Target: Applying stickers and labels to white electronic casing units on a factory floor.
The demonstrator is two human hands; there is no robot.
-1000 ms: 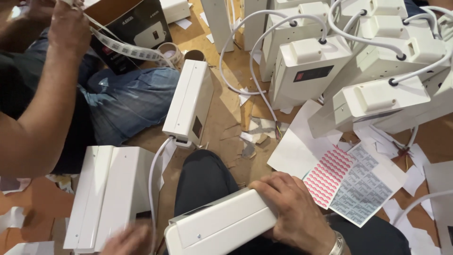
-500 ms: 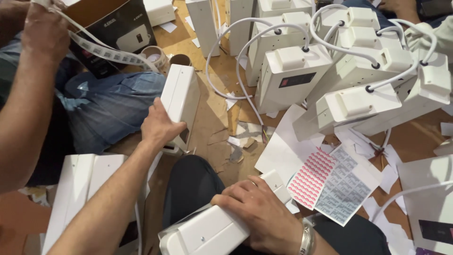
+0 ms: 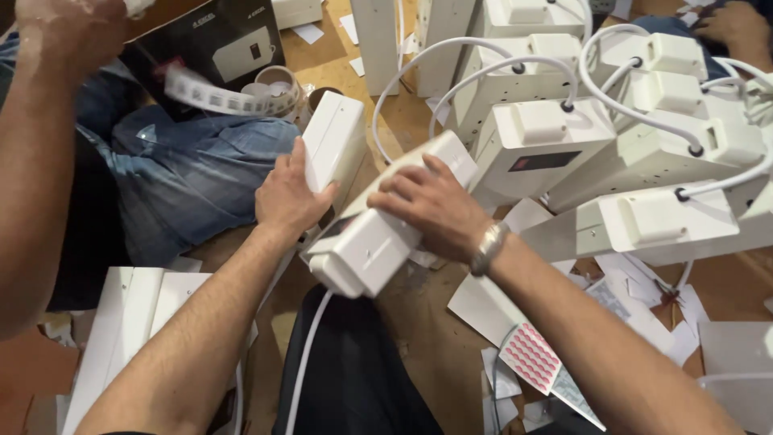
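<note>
1. Head view, hands: a white power strip [image 3: 386,217] is held across its top by the right hand [image 3: 431,205], fingers closed around the housing. Its white cord [image 3: 302,366] hangs down over the person's dark trouser leg [image 3: 354,379]. The left hand [image 3: 290,193] is closed on the lower part of a second white strip [image 3: 334,149], which stands on end just beside the first.

2. Head view, stock at right: a dense group of white strips with coiled cords [image 3: 612,137] is laid close together on the wooden floor [image 3: 419,346]. Judged from this arrangement, a good share of the units has already been handled; whether each is finished cannot be told.

3. Head view, stock at left: flat white units [image 3: 137,314] lie near the left forearm, apart from the right-hand group. These appear to be pending, though that is a judgement only.

4. Head view, consumables: a sheet of pink and grey stickers [image 3: 539,366] lies on the floor under the right forearm, among torn paper scraps [image 3: 644,278]. Many stickers remain on the sheet, which suggests that work is left.

5. Head view, co-worker: another person's arm [image 3: 40,145] holds a strip of labels [image 3: 225,97] over a dark printed box [image 3: 217,44].
</note>
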